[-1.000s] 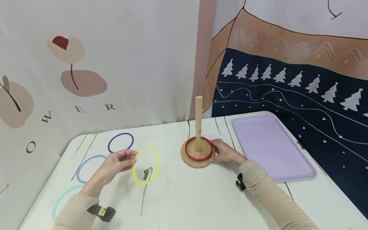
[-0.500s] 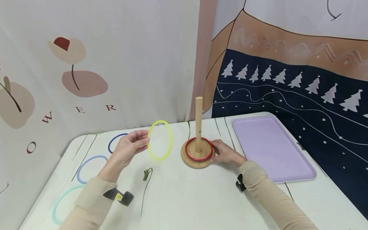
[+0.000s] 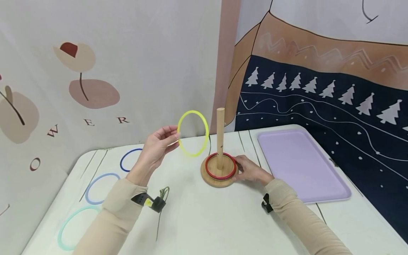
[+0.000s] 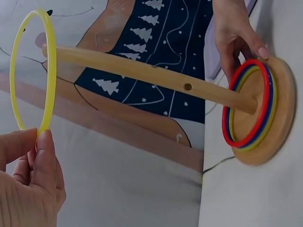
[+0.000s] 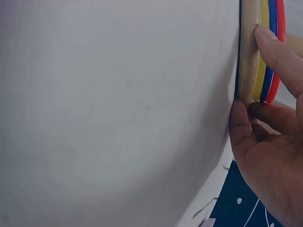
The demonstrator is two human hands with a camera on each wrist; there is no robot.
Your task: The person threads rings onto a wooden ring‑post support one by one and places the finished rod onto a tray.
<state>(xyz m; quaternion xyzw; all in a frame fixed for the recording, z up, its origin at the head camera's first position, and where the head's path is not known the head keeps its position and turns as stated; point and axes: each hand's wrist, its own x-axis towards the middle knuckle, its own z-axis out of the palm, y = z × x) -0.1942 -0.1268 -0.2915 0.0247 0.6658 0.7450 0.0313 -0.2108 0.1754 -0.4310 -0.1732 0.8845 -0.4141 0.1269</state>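
While the left hand (image 3: 159, 144) in the head view pinches a thin, bright yellow, plastic-looking ring (image 3: 207, 131) between thumb and fingers, the right hand (image 3: 251, 169) grips the edge of a round, pale wooden base (image 3: 220, 182). The yellow ring hangs upright in the air, just left of a slender wooden post (image 3: 220, 132) that rises from the base, and well apart from the base itself. A thin, glossy red ring (image 3: 207, 166) lies around the foot of the post. Along the left of the white-covered desk (image 3: 197, 223) lie three more rings: a dark blue circle (image 3: 121, 162), a light blue circle (image 3: 87, 193) and a mint-green circle (image 3: 60, 232). A flat purple rectangular tray (image 3: 302, 163) lies on the right.

In the left wrist view, the fingertips clasp the yellow ring at one edge — its outline overlaps the tip of the post. Under the red ring shows a glossy blue ring (image 4: 273, 97), both encircling the post.

In the right wrist view, the base appears edge-on, with the thumb on its rim and other fingers at its lower edge. A second yellow ring (image 5: 260, 80) rests nearest the base — then come the blue one and the red one.
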